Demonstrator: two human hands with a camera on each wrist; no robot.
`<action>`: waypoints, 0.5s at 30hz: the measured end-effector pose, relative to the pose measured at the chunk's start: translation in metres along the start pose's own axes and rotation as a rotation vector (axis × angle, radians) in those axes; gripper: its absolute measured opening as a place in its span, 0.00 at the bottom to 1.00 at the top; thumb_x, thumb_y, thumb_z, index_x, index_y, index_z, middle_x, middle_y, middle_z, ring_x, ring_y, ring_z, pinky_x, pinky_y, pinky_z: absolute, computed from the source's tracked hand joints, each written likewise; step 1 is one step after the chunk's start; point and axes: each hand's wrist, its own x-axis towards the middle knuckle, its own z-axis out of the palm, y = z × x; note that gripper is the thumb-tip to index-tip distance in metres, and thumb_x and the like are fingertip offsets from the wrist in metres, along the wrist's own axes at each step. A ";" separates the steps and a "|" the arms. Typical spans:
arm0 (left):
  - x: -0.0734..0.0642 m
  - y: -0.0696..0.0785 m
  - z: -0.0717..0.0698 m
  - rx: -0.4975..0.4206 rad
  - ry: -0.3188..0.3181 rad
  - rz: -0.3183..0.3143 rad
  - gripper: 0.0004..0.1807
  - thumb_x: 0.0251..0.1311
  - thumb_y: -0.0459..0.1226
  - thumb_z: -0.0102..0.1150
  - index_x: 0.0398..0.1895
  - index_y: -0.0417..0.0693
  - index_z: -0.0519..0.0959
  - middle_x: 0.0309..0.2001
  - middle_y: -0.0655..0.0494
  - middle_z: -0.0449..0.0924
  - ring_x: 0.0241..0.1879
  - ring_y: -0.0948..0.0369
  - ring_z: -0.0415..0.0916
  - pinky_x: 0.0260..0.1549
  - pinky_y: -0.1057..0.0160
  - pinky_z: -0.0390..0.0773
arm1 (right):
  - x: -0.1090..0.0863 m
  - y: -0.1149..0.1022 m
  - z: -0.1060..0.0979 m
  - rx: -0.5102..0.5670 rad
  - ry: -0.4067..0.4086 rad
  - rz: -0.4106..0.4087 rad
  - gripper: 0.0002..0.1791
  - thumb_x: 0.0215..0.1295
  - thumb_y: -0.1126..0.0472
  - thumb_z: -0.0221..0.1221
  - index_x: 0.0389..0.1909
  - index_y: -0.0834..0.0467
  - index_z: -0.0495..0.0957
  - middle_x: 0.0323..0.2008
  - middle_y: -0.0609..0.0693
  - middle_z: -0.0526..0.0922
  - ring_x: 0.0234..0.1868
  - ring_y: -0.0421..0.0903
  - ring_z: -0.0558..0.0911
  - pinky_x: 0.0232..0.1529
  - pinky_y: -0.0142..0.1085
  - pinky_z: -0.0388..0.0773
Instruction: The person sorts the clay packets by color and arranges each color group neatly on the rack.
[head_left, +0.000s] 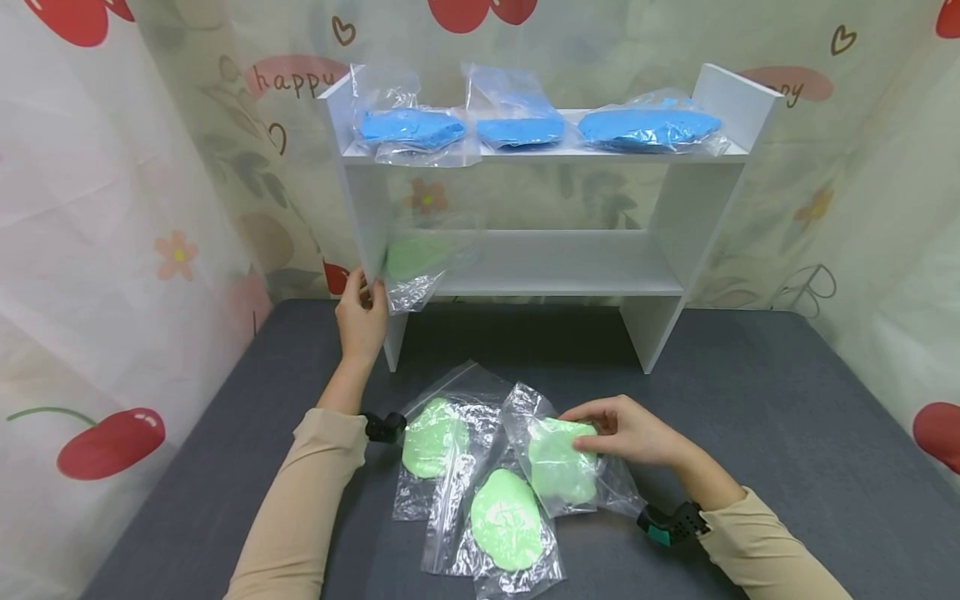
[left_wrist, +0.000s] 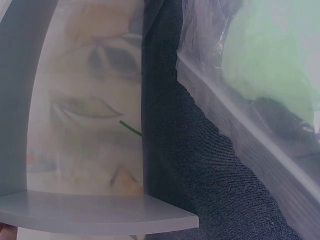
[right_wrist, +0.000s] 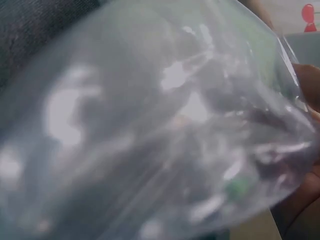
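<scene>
Three clear zip bags of pale green dough lie overlapping on the dark grey table: one on the left (head_left: pixel 431 437), one at the front (head_left: pixel 506 521), one on the right (head_left: pixel 561 467). My right hand (head_left: pixel 611 429) grips the right bag's top edge, and its plastic (right_wrist: pixel 150 130) fills the right wrist view. A fourth green bag (head_left: pixel 416 260) sits blurred at the left end of the white shelf unit's lower shelf (head_left: pixel 570 267), one corner hanging off. My left hand (head_left: pixel 362 307) holds that bag's edge by the side panel. The bag (left_wrist: pixel 260 75) looms close in the left wrist view.
The top shelf (head_left: pixel 540 152) carries three bags of blue dough (head_left: pixel 408 127), (head_left: pixel 520 129), (head_left: pixel 648 127). Patterned curtains close in the left, back and right sides. The lower shelf is bare to the right of the green bag. Bare grey table (head_left: pixel 787 417) lies to the right.
</scene>
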 end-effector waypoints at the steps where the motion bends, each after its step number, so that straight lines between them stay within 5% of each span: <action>1: 0.000 0.000 0.000 -0.001 0.000 0.000 0.17 0.66 0.36 0.47 0.56 0.42 0.72 0.53 0.41 0.77 0.47 0.49 0.80 0.37 0.53 0.77 | 0.000 0.000 0.000 0.006 0.018 0.008 0.19 0.61 0.61 0.60 0.52 0.64 0.77 0.17 0.44 0.72 0.13 0.31 0.57 0.17 0.27 0.63; 9: 0.000 0.000 0.000 -0.003 0.002 0.001 0.17 0.66 0.36 0.47 0.56 0.42 0.72 0.53 0.40 0.77 0.48 0.48 0.79 0.38 0.51 0.77 | 0.001 -0.003 -0.001 0.065 0.154 0.041 0.19 0.60 0.63 0.61 0.51 0.66 0.77 0.30 0.42 0.82 0.13 0.31 0.60 0.15 0.29 0.64; 15: 0.001 -0.001 0.000 -0.005 -0.001 0.003 0.17 0.66 0.36 0.47 0.56 0.42 0.72 0.53 0.40 0.77 0.48 0.48 0.79 0.39 0.50 0.77 | 0.002 -0.007 -0.001 0.084 0.248 0.096 0.20 0.60 0.62 0.61 0.51 0.67 0.76 0.30 0.40 0.83 0.16 0.31 0.64 0.16 0.30 0.65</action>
